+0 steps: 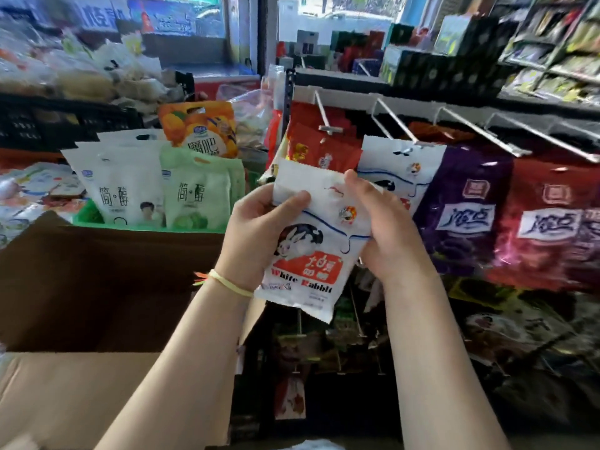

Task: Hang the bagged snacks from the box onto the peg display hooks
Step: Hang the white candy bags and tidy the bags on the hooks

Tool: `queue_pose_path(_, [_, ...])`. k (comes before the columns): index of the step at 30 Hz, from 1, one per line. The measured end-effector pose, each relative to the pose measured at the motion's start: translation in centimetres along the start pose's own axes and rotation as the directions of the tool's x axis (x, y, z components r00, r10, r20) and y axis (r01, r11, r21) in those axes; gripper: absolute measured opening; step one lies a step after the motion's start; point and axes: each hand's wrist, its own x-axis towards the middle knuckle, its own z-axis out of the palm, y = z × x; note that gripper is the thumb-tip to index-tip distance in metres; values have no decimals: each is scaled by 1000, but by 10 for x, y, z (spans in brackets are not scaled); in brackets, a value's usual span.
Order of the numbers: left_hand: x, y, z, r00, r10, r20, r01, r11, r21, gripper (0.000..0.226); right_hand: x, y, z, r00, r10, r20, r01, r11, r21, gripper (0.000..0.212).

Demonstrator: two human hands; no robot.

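I hold a white White Rabbit candy bag (311,251) in both hands, in front of the peg display. My left hand (259,232) grips its left edge and my right hand (383,228) grips its right side, thumb on the front. Behind it, another white bag of the same kind (402,170) hangs on a metal peg hook (394,123). A red bag (319,147) hangs on the hook to its left (324,116). The open cardboard box (97,287) stands at lower left; its inside is dark.
Purple bags (464,216) and red bags (548,222) hang to the right under more hooks (480,131). White and green pouches (162,190) stand behind the box. Lower rows of hanging packets (357,336) fill the rack below. Shelves of goods rise at upper right.
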Motion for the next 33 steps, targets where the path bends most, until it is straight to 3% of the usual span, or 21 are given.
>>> queue_pose_path(6, [20, -27, 69, 999, 6, -52, -5, 1000, 8, 28, 11, -15, -58, 985, -83, -154, 82, 997, -16, 19])
queue_pose_path(9, [32, -36, 105, 994, 25, -104, -19, 998, 60, 18, 24, -23, -85, 956, -147, -253, 130, 988, -83, 15])
queue_pose_path(21, [63, -56, 146, 947, 86, -309, -69, 995, 66, 17, 75, -37, -111, 917, -302, -260, 202, 914, -351, 21])
queue_pose_path(29, [71, -64, 151, 908, 158, -387, -56, 963, 263, 16, 88, -26, -114, 864, -413, -288, 207, 813, -544, 31])
queue_pose_path(33, [74, -65, 145, 927, 158, -339, -16, 923, 385, 16, 80, -21, -114, 809, -529, -255, 262, 714, -649, 34])
